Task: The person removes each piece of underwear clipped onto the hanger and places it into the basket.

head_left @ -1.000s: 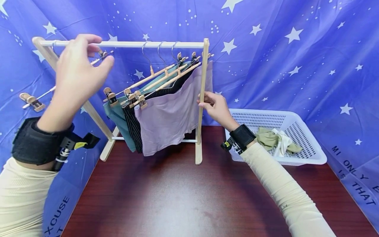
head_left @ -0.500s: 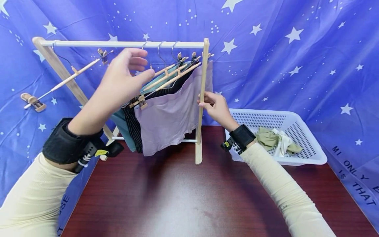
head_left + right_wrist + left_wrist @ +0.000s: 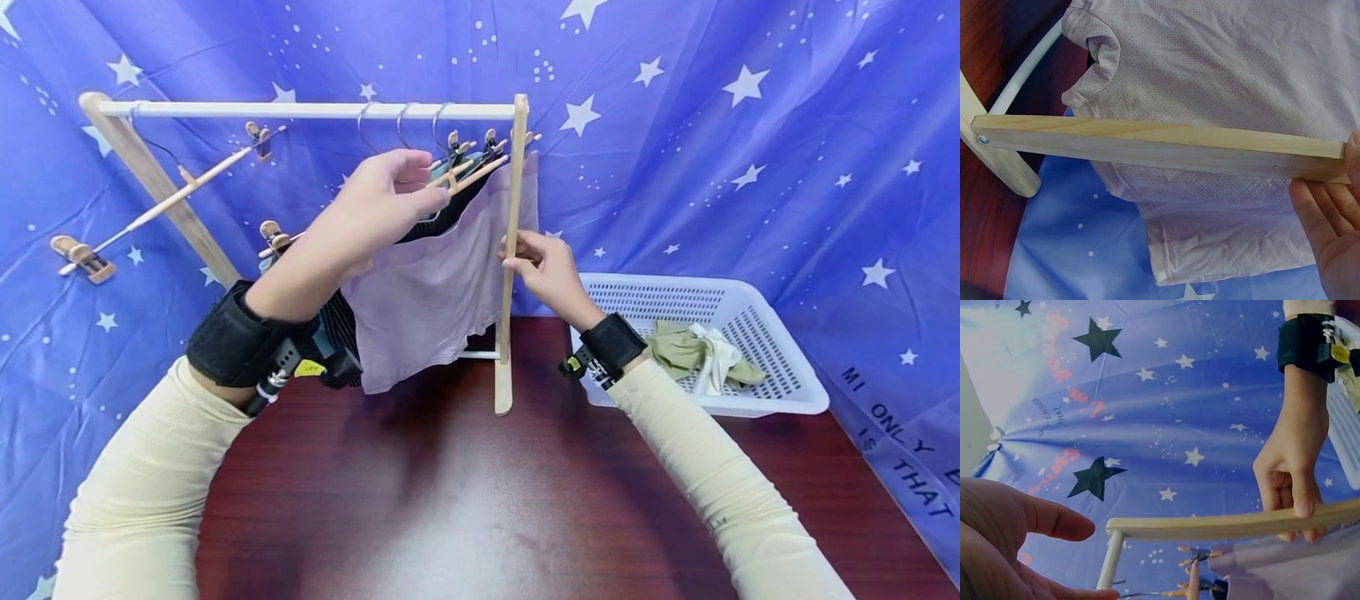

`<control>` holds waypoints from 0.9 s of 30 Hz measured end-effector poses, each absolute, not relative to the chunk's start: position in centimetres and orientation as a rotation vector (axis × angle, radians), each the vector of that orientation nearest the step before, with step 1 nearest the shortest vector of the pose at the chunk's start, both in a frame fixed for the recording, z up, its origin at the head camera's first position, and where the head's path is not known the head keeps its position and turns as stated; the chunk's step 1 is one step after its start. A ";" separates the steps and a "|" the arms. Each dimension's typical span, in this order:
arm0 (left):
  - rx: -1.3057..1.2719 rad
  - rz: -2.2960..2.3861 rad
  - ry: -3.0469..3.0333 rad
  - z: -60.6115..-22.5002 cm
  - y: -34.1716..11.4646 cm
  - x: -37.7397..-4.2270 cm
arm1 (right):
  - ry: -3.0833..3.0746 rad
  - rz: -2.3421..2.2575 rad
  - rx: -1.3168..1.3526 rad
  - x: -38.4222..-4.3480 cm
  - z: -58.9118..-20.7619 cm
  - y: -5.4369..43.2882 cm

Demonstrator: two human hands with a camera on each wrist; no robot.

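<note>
My left hand (image 3: 375, 200) is raised in front of the hangers, fingers and thumb apart with nothing between them. It overlaps the wooden clip hangers (image 3: 480, 177) in the head view and hides much of them. From these hang lavender shorts (image 3: 427, 312) in front, then a black striped garment (image 3: 342, 329) and a teal one, mostly hidden behind my forearm. My right hand (image 3: 553, 273) pinches the right post (image 3: 515, 192) of the small wooden clothes rack, thumb on one side and fingers on the other. The right wrist view shows this post (image 3: 1166, 147) crossing the lavender shorts.
An unloaded clip hanger (image 3: 168, 204) hangs at the left end of the white rail (image 3: 300, 110). Right of the rack, a white perforated basket (image 3: 795, 367) holds olive and white cloth (image 3: 678, 350). Both stand on a dark red table (image 3: 465, 492), before a blue starry curtain (image 3: 675, 167).
My left hand has moved right along the rack, from beside the unloaded hanger to in front of the loaded ones. My right hand stays on the post.
</note>
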State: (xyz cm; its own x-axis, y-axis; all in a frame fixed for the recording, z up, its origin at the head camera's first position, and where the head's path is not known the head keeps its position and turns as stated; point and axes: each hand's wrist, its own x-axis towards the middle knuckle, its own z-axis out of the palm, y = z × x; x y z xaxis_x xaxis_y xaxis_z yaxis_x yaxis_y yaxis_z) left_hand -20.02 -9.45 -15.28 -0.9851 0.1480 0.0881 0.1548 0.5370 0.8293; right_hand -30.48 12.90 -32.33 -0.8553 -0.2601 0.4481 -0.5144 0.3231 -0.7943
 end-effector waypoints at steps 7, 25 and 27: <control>-0.267 -1.586 -2.761 -15.5 -8.4 -21.4 | -2.348 1.560 0.693 -30.5 -32.3 12.8; -0.148 -1.504 -2.934 -15.2 -7.7 -24.4 | -2.346 1.576 0.694 -30.5 -32.3 12.8; -0.158 -1.483 -2.942 -15.4 -7.6 -24.7 | -2.350 1.575 0.687 -30.4 -32.3 12.7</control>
State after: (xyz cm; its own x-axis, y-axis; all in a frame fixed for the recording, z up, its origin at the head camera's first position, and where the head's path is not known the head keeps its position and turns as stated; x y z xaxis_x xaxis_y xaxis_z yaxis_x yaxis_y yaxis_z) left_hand -24.74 -7.61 -15.38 -0.9832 0.1549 -0.0965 0.0146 0.5937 0.8046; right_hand -30.45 12.73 -32.31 -0.8637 -0.2523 0.4362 -0.4994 0.3128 -0.8079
